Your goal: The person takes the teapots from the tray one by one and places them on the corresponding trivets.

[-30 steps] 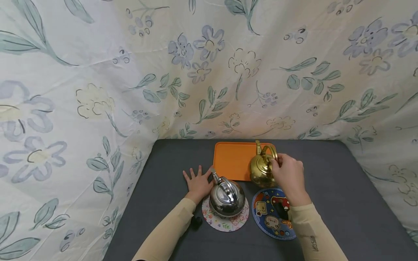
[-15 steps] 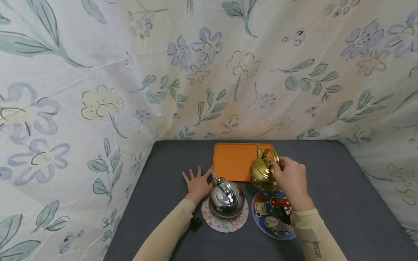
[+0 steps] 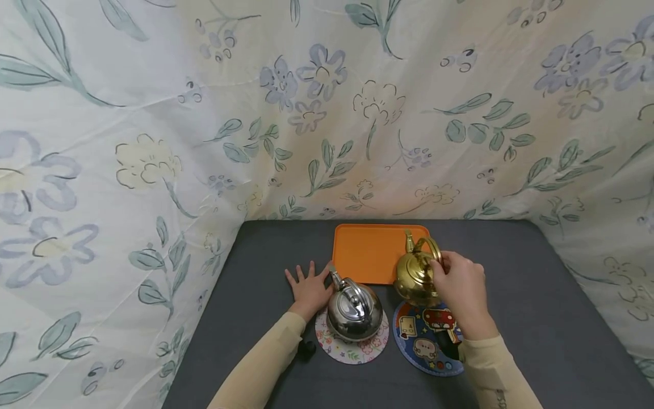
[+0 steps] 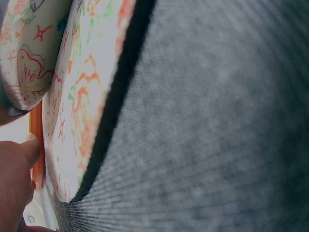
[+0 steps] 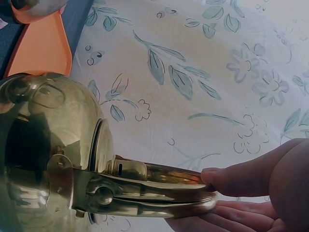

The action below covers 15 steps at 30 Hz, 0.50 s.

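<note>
My right hand (image 3: 462, 289) grips the arched handle of a gold kettle (image 3: 415, 278), thumb on one side and fingers on the other. In the head view that kettle is over the near right corner of the orange tray (image 3: 363, 253) and the far edge of a round blue cartoon mat (image 3: 409, 358). My left hand (image 3: 309, 292) is spread flat on the dark table, beside the spout of a silver kettle (image 3: 352, 318); whether it touches the spout I cannot tell. The silver kettle stands on a round floral mat (image 3: 352, 357), whose pattern mirrors in its side in the left wrist view.
A dark grey cloth (image 3: 521, 295) covers the table. Flower-patterned fabric (image 3: 378, 165) hangs behind it and along both sides. Small black objects sit under each sleeve near the wrists, one (image 3: 306, 350) by the floral mat.
My right hand has brought the gold kettle nearer and slightly right, from over the tray toward the blue mat. The left hand and silver kettle have stayed put.
</note>
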Each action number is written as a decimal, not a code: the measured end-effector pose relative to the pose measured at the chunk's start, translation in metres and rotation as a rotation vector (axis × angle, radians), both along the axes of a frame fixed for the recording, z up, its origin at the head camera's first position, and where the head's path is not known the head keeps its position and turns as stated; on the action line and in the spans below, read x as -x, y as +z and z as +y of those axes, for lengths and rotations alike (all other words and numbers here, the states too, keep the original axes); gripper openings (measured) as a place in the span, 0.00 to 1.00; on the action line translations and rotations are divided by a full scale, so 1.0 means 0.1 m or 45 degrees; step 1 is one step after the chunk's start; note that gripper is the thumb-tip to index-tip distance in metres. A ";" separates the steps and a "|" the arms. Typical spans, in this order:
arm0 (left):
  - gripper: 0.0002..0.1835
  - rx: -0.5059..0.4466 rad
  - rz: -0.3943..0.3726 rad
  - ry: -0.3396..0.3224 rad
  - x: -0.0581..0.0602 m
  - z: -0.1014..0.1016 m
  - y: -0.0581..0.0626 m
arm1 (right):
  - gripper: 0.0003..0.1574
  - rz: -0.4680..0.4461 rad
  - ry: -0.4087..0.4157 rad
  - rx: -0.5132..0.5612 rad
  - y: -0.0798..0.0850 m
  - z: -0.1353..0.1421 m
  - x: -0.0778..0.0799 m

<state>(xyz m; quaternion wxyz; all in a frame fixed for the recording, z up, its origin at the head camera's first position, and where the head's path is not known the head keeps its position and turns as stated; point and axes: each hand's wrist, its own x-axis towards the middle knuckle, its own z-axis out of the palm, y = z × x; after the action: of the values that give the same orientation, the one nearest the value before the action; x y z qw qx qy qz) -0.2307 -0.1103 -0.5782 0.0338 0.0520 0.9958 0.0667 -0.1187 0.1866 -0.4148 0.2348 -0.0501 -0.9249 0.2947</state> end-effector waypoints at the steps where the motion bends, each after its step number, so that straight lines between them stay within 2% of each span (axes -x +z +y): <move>1: 0.34 -0.002 0.003 -0.002 -0.01 0.00 0.00 | 0.16 -0.001 0.001 0.002 0.00 0.00 -0.01; 15: 0.33 -0.015 0.013 -0.036 -0.06 -0.09 -0.01 | 0.17 0.001 -0.009 -0.026 -0.02 -0.05 -0.29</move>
<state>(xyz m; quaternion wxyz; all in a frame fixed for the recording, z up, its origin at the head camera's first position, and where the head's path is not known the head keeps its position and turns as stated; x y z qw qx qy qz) -0.2250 -0.1195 -0.5789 0.0293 0.0666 0.9948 0.0718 -0.0898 0.1816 -0.4165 0.2366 -0.0509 -0.9276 0.2845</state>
